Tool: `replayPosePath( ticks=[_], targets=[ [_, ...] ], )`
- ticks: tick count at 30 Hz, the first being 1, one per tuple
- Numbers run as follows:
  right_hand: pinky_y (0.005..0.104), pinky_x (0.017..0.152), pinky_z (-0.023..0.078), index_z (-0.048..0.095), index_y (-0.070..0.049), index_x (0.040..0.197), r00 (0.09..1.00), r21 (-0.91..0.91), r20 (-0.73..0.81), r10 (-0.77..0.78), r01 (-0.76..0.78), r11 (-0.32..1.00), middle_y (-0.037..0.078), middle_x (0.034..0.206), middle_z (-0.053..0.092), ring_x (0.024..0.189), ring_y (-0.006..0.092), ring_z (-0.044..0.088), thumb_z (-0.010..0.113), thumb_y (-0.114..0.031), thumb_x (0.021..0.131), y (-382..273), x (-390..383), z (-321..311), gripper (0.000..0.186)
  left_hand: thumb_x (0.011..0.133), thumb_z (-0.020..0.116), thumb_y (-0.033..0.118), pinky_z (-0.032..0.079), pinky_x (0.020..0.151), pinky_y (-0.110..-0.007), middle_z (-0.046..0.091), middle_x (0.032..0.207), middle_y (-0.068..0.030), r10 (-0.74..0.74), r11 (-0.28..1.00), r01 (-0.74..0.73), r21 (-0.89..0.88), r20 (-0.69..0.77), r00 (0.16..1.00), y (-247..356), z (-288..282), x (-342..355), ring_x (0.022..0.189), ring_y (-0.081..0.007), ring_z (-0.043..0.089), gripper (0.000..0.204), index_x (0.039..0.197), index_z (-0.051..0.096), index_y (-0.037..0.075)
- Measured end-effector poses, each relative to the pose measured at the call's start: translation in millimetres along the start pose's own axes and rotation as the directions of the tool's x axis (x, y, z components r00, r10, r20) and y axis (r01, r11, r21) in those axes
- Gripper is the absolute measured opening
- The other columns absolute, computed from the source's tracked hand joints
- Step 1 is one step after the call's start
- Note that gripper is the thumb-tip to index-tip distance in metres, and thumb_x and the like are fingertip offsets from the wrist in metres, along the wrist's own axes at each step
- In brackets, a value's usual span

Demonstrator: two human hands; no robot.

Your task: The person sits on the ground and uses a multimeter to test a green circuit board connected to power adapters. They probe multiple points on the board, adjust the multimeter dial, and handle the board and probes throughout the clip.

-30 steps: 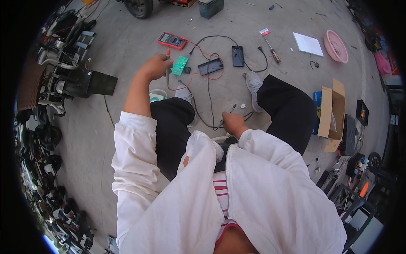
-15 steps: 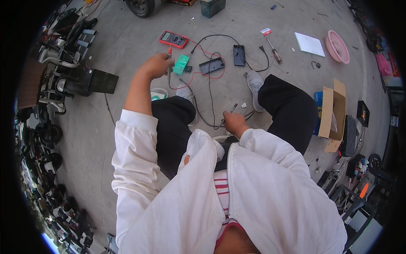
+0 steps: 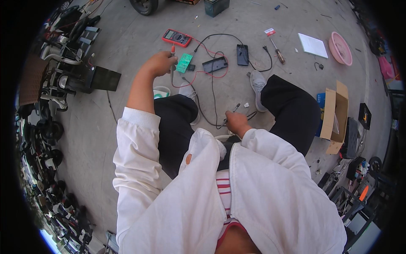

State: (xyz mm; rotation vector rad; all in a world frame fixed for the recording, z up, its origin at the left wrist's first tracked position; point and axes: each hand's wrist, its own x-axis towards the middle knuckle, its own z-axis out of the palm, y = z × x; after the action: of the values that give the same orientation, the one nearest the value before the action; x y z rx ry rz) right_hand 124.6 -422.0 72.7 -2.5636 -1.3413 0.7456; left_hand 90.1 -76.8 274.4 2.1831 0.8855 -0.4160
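Observation:
My left hand [image 3: 162,63] is closed around a test probe [image 3: 172,74] with a red collar, its tip pointing away from me toward the red multimeter [image 3: 176,38]. Just right of that hand lies a green circuit board [image 3: 184,63], with a small dark block [image 3: 191,67] beside it. My right hand [image 3: 237,122], low between my knees, is closed on a slim dark stick [image 3: 237,106]; its kind is too small to tell. A black cable [image 3: 203,117] runs past this hand. A small white piece [image 3: 246,105] sits on the floor near the stick's tip.
Two black case halves, one flat [image 3: 215,65] and one upright [image 3: 242,55], lie ahead among red and black leads. Farther right are a screwdriver [image 3: 281,56], white paper [image 3: 313,45], a pink basin [image 3: 340,48] and an open cardboard box [image 3: 338,114]. Parked scooters [image 3: 50,131] line the left.
The whole view has shifted slightly, so everything appears a little farther right. Both hands keep their places and their hold.

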Motion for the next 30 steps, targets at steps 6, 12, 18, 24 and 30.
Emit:
replayPosePath(
  ticks=[6, 12, 18, 24, 30],
  targets=[
    [0.0513, 0.062, 0.049, 0.055, -0.006, 0.090, 1.000, 0.008, 0.006, -0.017, 0.017, 1.000, 0.019, 0.076, 0.066, 0.074, 0.0390, 0.065, 0.059, -0.014, 0.075, 0.5, -0.9, -0.7, 0.017, 0.095, 0.049, 0.035, 0.045, 0.064, -0.030, 0.068, 0.091, -0.0038, -0.011, 1.000, 0.011, -0.012, -0.002, 1.000, 0.7, -0.3, -1.2, 0.079, -0.0145, 0.062, 0.035, 0.107, 0.063, 0.006],
    [0.0513, 0.063, 0.049, 0.054, -0.006, 0.090, 1.000, -0.005, 0.014, -0.014, 0.014, 1.000, 0.019, 0.076, 0.066, 0.074, 0.0390, 0.065, 0.058, -0.014, 0.076, 0.3, -0.3, -0.4, 0.017, 0.094, 0.050, 0.035, 0.045, 0.064, -0.030, 0.067, 0.090, -0.0033, -0.012, 0.999, 0.012, -0.042, -0.009, 1.000, -1.0, 0.1, -0.9, 0.078, -0.0141, 0.061, 0.034, 0.107, 0.064, 0.007],
    [0.0509, 0.064, 0.050, 0.055, -0.006, 0.091, 0.999, 0.005, 0.043, 0.012, -0.012, 1.000, 0.019, 0.079, 0.066, 0.076, 0.0389, 0.065, 0.058, -0.015, 0.076, -2.4, -1.0, -3.8, 0.017, 0.094, 0.051, 0.035, 0.045, 0.064, -0.030, 0.067, 0.090, -0.0033, -0.011, 0.999, 0.011, -0.033, -0.010, 1.000, -0.3, -0.6, -2.3, 0.077, -0.0141, 0.060, 0.034, 0.106, 0.064, 0.007],
    [0.0505, 0.065, 0.050, 0.055, -0.006, 0.091, 0.998, -0.001, 0.056, 0.022, -0.022, 1.000, 0.019, 0.080, 0.066, 0.077, 0.0385, 0.065, 0.058, -0.015, 0.077, -2.2, -0.6, -4.0, 0.018, 0.094, 0.051, 0.034, 0.045, 0.063, -0.030, 0.067, 0.089, -0.0034, -0.011, 0.999, 0.010, -0.042, -0.017, 1.000, 0.0, 0.1, -2.7, 0.077, -0.0142, 0.060, 0.034, 0.106, 0.064, 0.006],
    [0.0507, 0.064, 0.050, 0.055, -0.006, 0.091, 0.999, -0.002, 0.042, 0.013, -0.013, 1.000, 0.019, 0.079, 0.066, 0.077, 0.0384, 0.065, 0.059, -0.015, 0.076, -1.5, -0.7, -2.9, 0.018, 0.094, 0.051, 0.035, 0.045, 0.063, -0.030, 0.067, 0.089, -0.0033, -0.008, 0.999, 0.008, -0.044, -0.014, 1.000, -0.8, 0.4, -1.3, 0.076, -0.0139, 0.060, 0.034, 0.106, 0.064, 0.006]
  ],
)
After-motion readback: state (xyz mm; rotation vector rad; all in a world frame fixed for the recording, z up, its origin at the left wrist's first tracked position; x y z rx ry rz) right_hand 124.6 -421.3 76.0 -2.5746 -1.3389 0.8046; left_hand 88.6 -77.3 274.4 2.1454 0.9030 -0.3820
